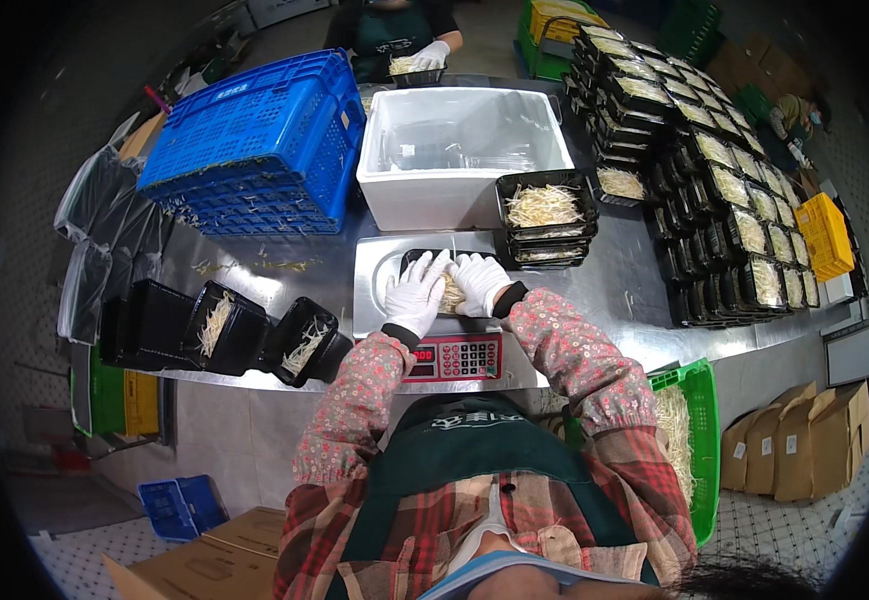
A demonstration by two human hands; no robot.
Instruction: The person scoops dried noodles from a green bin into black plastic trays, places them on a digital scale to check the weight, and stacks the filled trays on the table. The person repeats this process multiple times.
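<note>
My left hand (415, 294), in a white glove, lies flat over the left part of a black plastic tray of bean sprouts (451, 295). My right hand (481, 283), gloved too, rests on the tray's right side with its fingers bent over the sprouts. Both hands touch the tray and sprouts; neither is clearly closed on anything. The tray stands on the steel pan of a red digital scale (472, 357). Just beyond my right hand is a stack of filled black trays (547, 210). Black trays (213, 330), some with a few sprouts, lean at the table's left front.
A white foam box (434, 195) and stacked blue crates (247, 142) stand behind the scale. Packed sprout trays (734, 187) are piled along the right. A green crate of sprouts (704, 450) sits by my right side. A co-worker across the table holds a tray (419, 78).
</note>
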